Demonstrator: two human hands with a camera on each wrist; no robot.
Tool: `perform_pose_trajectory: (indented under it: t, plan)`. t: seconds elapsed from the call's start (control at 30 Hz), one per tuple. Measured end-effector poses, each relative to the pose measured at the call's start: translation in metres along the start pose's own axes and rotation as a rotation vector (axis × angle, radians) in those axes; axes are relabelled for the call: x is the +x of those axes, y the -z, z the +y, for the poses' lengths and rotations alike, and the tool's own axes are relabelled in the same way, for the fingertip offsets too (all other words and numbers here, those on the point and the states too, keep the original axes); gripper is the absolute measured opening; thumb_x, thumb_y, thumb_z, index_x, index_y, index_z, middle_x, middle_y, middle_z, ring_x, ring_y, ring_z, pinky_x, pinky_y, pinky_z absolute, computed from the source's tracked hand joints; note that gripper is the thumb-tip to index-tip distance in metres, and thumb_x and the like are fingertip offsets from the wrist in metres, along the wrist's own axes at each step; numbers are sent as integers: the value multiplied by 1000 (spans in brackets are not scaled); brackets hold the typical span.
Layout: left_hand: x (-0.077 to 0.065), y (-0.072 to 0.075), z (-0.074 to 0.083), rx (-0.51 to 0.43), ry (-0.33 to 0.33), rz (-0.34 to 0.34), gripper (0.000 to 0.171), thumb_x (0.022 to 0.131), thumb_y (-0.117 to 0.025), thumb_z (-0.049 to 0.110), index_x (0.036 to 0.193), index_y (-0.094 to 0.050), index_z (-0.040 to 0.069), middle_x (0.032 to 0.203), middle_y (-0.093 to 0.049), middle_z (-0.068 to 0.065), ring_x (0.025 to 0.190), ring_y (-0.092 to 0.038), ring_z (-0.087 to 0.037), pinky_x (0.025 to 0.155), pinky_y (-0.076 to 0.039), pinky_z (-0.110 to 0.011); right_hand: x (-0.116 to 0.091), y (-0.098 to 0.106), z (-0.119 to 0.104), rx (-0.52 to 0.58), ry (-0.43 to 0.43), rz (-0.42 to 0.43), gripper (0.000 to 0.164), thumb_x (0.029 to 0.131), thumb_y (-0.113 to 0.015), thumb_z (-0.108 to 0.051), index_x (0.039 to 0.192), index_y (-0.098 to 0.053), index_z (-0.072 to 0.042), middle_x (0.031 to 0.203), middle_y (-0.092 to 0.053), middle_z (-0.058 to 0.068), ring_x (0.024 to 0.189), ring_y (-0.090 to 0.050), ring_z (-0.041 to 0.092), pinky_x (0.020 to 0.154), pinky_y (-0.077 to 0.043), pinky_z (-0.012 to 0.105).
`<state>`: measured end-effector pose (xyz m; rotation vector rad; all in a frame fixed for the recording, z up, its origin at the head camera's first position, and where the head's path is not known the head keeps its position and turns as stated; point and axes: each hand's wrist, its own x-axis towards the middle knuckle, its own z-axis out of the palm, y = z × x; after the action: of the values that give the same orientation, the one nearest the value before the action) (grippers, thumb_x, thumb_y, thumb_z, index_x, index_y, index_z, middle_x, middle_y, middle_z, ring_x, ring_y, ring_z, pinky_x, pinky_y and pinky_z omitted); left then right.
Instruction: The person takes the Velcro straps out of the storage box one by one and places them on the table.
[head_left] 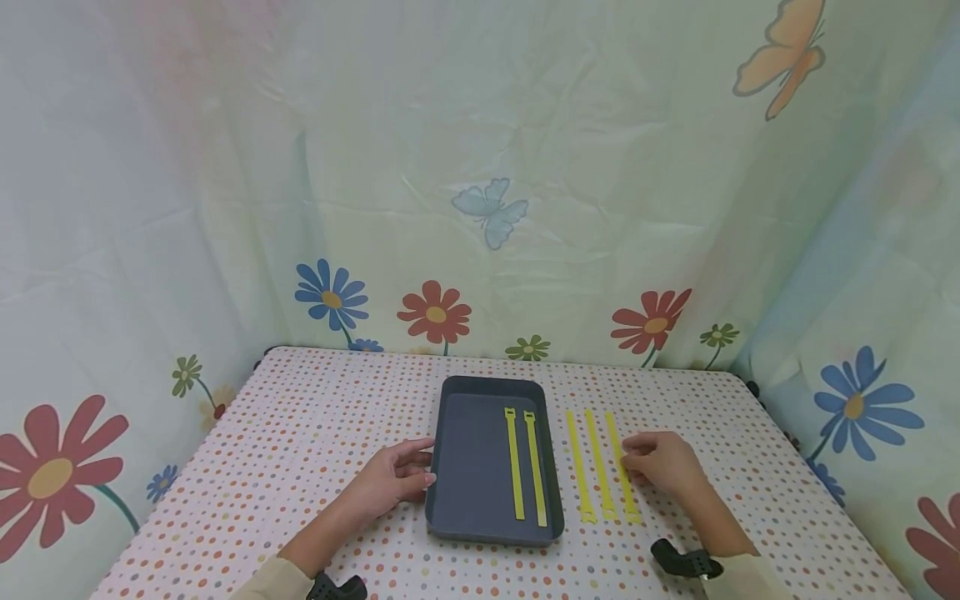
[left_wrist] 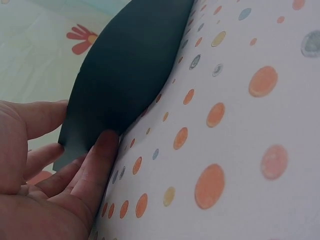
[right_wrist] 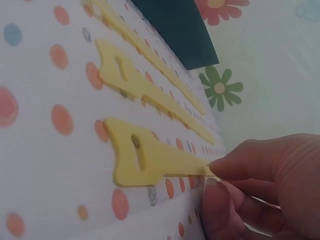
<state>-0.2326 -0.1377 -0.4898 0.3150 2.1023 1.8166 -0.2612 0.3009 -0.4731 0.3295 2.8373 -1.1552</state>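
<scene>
A dark grey rectangular tray point(head_left: 468, 533) lies on the table, with two yellow cable straps point(head_left: 514, 467) lengthwise in its right half. My left hand point(head_left: 390, 479) touches the tray's left side; in the left wrist view, the fingertips and thumb point(left_wrist: 102, 150) rest against its outer wall point(left_wrist: 125, 65). Three more slotted-head yellow straps lie side by side to the right of the tray, heads toward me. My right hand point(head_left: 663, 462) is at the rightmost strap point(head_left: 622, 467). In the right wrist view, thumb and index finger point(right_wrist: 245, 160) pinch that strap point(right_wrist: 150, 157) along its narrow length.
The table point(head_left: 345, 400) has a white cover with coloured dots. A curtain point(head_left: 375, 150) printed with flowers and butterflies hangs behind it and on both sides. Each wrist wears a black band point(head_left: 686, 560).
</scene>
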Motion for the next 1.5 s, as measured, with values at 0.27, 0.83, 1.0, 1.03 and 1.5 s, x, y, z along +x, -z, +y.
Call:
perform_pose_trajectory:
  t: [0.27, 0.83, 1.0, 1.03, 1.5]
  plan:
    - [0, 0, 1, 3, 1, 2, 67, 97, -72, 16, 155, -42, 4, 145, -56, -24, 120, -66, -25, 91, -62, -33, -1, 1, 0, -16, 90, 36, 40, 91, -70, -14, 128, -67, 3, 93, -69, 10, 68, -61, 18, 54, -49, 28]
    - [0, 0, 0, 11, -3, 0, 67, 96, -73, 19, 155, -43, 5, 146, -55, -25, 122, -66, -27, 91, -62, -34, -9, -14, -29, 137, 269, -2, 35, 92, -76, -11, 124, -71, 2, 104, -75, 15, 74, -71, 20, 64, -62, 30]
    - [1, 1, -1, 24, 1, 6, 67, 96, -74, 20, 155, -44, 6, 145, -56, -24, 121, -66, -25, 91, -62, -34, -10, -18, -40, 167, 310, -33, 34, 92, -77, -12, 123, -72, 0, 105, -77, 13, 75, -72, 19, 68, -62, 31]
    - [1, 2, -2, 25, 1, 7, 67, 96, -74, 19, 155, -44, 6, 145, -56, -23, 121, -66, -25, 91, -62, -34, -10, -20, -42, 171, 322, -35, 33, 92, -77, -11, 123, -72, 0, 105, -78, 12, 75, -72, 18, 69, -63, 32]
    - [2, 3, -4, 15, -7, 1, 66, 96, -73, 18, 154, -44, 5, 145, -56, -24, 120, -66, -24, 91, -62, -33, -10, -32, -69, 199, 436, -98, 31, 90, -78, -8, 120, -74, -3, 106, -78, 8, 92, -72, 16, 76, -61, 21]
